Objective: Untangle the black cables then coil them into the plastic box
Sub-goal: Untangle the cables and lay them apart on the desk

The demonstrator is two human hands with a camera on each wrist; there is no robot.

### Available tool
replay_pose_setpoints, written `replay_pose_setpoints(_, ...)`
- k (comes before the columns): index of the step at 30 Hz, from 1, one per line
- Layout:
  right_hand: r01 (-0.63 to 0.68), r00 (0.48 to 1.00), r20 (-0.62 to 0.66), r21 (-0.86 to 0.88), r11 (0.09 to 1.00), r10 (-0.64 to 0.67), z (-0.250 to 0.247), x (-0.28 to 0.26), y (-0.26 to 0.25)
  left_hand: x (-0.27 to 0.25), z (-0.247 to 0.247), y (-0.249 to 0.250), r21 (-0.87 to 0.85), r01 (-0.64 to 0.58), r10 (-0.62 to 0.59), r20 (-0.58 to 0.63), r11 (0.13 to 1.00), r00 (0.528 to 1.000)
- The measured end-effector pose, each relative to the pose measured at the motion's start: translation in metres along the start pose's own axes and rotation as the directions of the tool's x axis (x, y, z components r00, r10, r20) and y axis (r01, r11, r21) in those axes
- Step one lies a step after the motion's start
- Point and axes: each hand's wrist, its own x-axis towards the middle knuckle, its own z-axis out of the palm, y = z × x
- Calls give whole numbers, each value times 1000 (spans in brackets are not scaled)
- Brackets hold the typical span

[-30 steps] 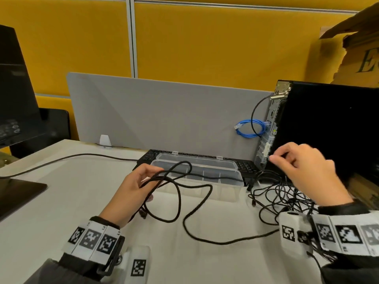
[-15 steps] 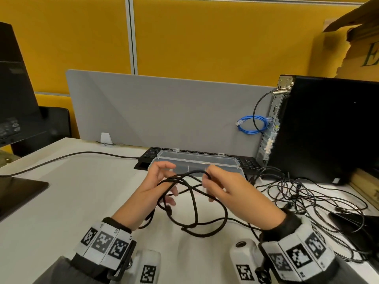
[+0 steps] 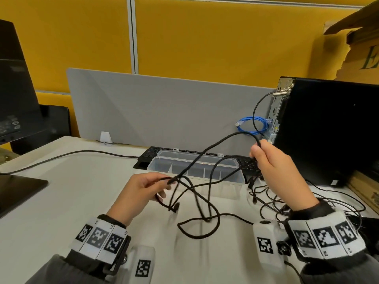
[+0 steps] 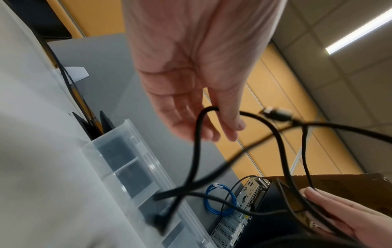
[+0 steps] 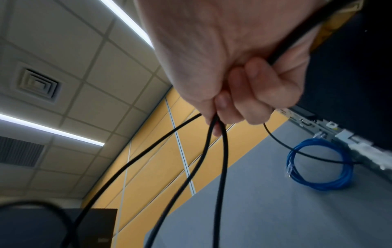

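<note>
Head view: right hand (image 3: 274, 167), raised, grips a thin black cable (image 3: 205, 152); left hand (image 3: 141, 189) pinches its loops above the white surface (image 3: 61, 191), before the clear plastic compartment box (image 3: 196, 169).

A grey divider screen (image 3: 164, 111) stands along the far edge of the pale surface (image 3: 61, 191). Behind the screen rise yellow wall panels (image 3: 205, 37). Above, ceiling tiles (image 5: 63, 50) carry strip lights (image 5: 51, 129) and an air vent (image 5: 38, 85).

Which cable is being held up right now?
The thick black cable, strung between left hand and right hand; the thin cables lie on the desk.
</note>
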Motion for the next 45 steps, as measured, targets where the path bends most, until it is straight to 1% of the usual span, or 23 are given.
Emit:
replay_pose_setpoints(2,-6,1000,-6,-89,996,6,-2,1,6,1,-2,-1,40,-42,43,-23,998,999)
replay_pose_setpoints(4,-39,999,17,-173,984,42,-3,0,11,0,-2,-1,37,-63,64,-2,997,998)
replay_pose_setpoints(6,-71,996,34,-244,967,82,-3,0,14,0,-1,1,36,-59,59,1,998,998)
replay_pose_setpoints(8,-73,996,25,-292,954,84,-5,0,16,1,-2,1,29,-41,42,-25,999,999)
replay_pose_setpoints(11,-68,996,33,-304,950,82,-10,1,18,3,-6,-1,-16,-2,1,-65,1000,998)
replay_pose_setpoints(13,-64,998,-16,-358,932,63,-13,1,21,2,-9,-1,-45,19,-22,-59,999,998)
replay_pose_setpoints(16,-120,986,-159,-508,853,44,-17,-1,28,1,-12,1,-81,21,-23,-27,996,999)
replay_pose_setpoints(18,-129,984,-175,-584,801,30,-17,-2,28,0,-12,2,-92,13,-13,-4,996,1000)
replay_pose_setpoints(19,-104,988,-155,-586,804,15,-15,-3,24,0,-11,2,-80,7,-7,2,997,1000)
replay_pose_setpoints(20,-63,994,-108,-556,829,3,-13,-3,16,-1,-8,4,-67,-3,3,4,998,1000)
replay_pose_setpoints(22,56,997,75,-457,888,-24,-5,-7,-3,-2,-2,6,-37,-26,26,-11,999,1000)
replay_pose_setpoints(23,130,980,195,-428,894,-49,2,-10,-12,-3,0,7,-25,-38,38,-29,999,999)
replay_pose_setpoints(24,207,948,306,-403,892,-82,9,-15,-21,-3,1,7,-14,-50,49,-44,999,998)
replay_pose_setpoints(26,315,875,467,-342,885,-130,25,-22,-29,-4,2,8,-9,-61,61,-66,998,996)
replay_pose_setpoints(28,365,819,559,-331,870,-130,39,-27,-28,-4,1,7,-20,-63,61,-76,998,995)
replay_pose_setpoints(30,384,806,581,-360,850,-118,46,-28,-25,-3,1,6,-26,-63,61,-82,998,995)
replay_pose_setpoints(32,374,828,543,-351,858,-139,47,-25,-21,-3,1,7,-25,-80,77,-91,997,993)
replay_pose_setpoints(34,320,874,461,-299,899,-158,42,-21,-18,-3,0,8,-32,-90,85,-128,995,988)
replay_pose_setpoints(37,207,962,228,-248,946,-151,24,-10,-7,0,-8,7,-75,-95,75,-228,993,971)
replay_pose_setpoints(39,102,995,16,-168,981,-101,5,-2,6,2,-13,5,-101,-88,53,-309,991,950)
replay_pose_setpoints(41,-1,982,-189,-36,999,-6,-16,4,20,5,-18,4,-100,-74,29,-391,992,920)
replay_pose_setpoints(43,-50,936,-344,81,995,75,-38,8,36,7,-24,2,-95,-57,5,-473,994,881)
replay_pose_setpoints(45,-55,878,-464,154,987,122,-57,9,53,9,-32,0,-95,-43,-15,-540,995,842)
